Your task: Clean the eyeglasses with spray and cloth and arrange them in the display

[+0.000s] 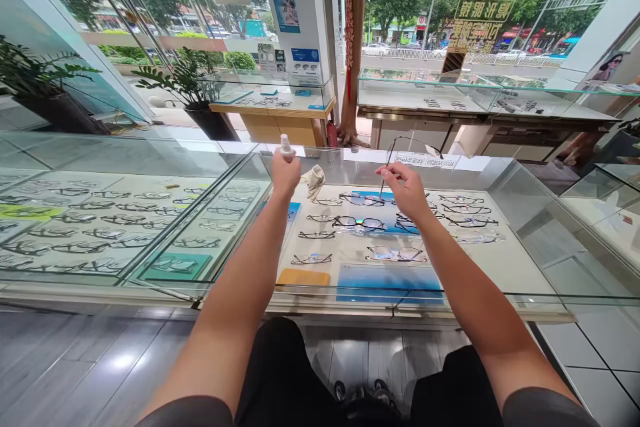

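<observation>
My left hand (287,172) is wrapped round a small white spray bottle (285,144), held upright above the glass counter. To the right, my right hand (404,188) pinches a thin dark-framed pair of glasses (393,147) by one side, raised over the counter. A crumpled beige cloth (315,181) lies on the counter top just right of my left hand, touched by neither hand. Beneath the glass, rows of glasses (360,223) rest on white and blue display panels, with an orange case (303,277) near the front edge.
The glass display counter (500,299) spans the space before me, with more eyeglass frames (107,233) in its left section. Farther back stand two other showcases (273,107), potted plants (203,107) and a wooden post (355,47). Windows face a street.
</observation>
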Action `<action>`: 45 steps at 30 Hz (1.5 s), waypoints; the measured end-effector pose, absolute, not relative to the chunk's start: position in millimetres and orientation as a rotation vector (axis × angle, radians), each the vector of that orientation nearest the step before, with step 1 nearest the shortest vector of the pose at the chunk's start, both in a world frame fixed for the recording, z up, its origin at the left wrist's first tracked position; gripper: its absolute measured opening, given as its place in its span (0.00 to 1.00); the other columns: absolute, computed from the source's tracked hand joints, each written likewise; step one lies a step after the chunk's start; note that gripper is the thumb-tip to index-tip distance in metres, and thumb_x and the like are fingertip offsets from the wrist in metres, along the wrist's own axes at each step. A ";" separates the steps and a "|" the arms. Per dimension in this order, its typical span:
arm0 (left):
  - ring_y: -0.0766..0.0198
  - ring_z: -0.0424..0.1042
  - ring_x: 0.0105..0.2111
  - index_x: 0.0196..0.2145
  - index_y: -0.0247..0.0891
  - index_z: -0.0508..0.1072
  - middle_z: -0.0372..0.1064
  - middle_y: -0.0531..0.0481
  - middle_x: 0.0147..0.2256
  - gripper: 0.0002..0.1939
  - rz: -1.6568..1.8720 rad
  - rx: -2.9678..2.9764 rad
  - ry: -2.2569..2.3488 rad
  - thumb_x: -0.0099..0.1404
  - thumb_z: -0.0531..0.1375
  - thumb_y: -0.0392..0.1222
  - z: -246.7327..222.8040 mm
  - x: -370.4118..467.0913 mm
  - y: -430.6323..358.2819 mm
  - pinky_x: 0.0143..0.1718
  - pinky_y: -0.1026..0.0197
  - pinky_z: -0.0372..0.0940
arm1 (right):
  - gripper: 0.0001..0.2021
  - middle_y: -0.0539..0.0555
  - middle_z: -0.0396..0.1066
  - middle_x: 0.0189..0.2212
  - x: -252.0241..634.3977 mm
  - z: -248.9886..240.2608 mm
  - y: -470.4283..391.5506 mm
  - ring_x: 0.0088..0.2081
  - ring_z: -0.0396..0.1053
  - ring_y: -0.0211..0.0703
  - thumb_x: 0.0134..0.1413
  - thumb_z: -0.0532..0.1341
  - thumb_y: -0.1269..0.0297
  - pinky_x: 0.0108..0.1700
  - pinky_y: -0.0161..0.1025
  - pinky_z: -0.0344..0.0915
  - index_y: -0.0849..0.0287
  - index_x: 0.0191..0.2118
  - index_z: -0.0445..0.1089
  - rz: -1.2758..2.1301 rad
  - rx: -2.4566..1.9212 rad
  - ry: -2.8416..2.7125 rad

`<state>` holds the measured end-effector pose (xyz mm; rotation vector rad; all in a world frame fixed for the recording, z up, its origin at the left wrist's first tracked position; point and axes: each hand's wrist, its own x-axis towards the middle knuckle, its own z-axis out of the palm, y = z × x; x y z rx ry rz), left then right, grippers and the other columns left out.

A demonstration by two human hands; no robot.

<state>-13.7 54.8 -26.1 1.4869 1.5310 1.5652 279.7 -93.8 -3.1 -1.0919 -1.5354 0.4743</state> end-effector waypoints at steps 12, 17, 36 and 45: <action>0.60 0.66 0.25 0.24 0.42 0.65 0.58 0.50 0.23 0.39 0.758 1.113 0.337 0.66 0.48 0.82 7.2 63.4 -38.3 0.24 0.55 0.67 | 0.17 0.54 0.82 0.41 272.3 -7.5 -95.8 0.47 0.75 0.50 0.68 0.64 0.45 0.57 0.51 0.69 0.53 0.40 0.80 0.847 -0.931 -1.579; 0.63 0.61 0.21 0.22 0.44 0.60 0.53 0.52 0.21 0.41 0.759 1.163 0.422 0.66 0.43 0.85 6.8 62.4 -37.3 0.23 0.55 0.62 | 0.18 0.53 0.79 0.39 271.9 -4.3 -97.3 0.46 0.74 0.48 0.69 0.62 0.45 0.56 0.49 0.69 0.53 0.37 0.78 0.865 -0.930 -1.609; 0.70 0.50 0.16 0.17 0.41 0.61 0.52 0.52 0.16 0.38 0.788 1.538 0.896 0.66 0.53 0.78 -8.2 65.9 -26.8 0.18 0.63 0.44 | 0.18 0.54 0.80 0.38 266.4 -1.9 -102.4 0.44 0.73 0.48 0.69 0.60 0.46 0.53 0.48 0.68 0.53 0.35 0.76 1.046 -0.881 -1.632; 0.69 0.49 0.16 0.17 0.41 0.60 0.50 0.53 0.16 0.40 0.846 1.495 0.816 0.67 0.52 0.80 -7.8 65.3 -26.4 0.18 0.63 0.44 | 0.17 0.54 0.80 0.39 268.1 -2.6 -100.1 0.45 0.74 0.49 0.69 0.60 0.46 0.54 0.49 0.68 0.52 0.35 0.75 1.036 -0.872 -1.625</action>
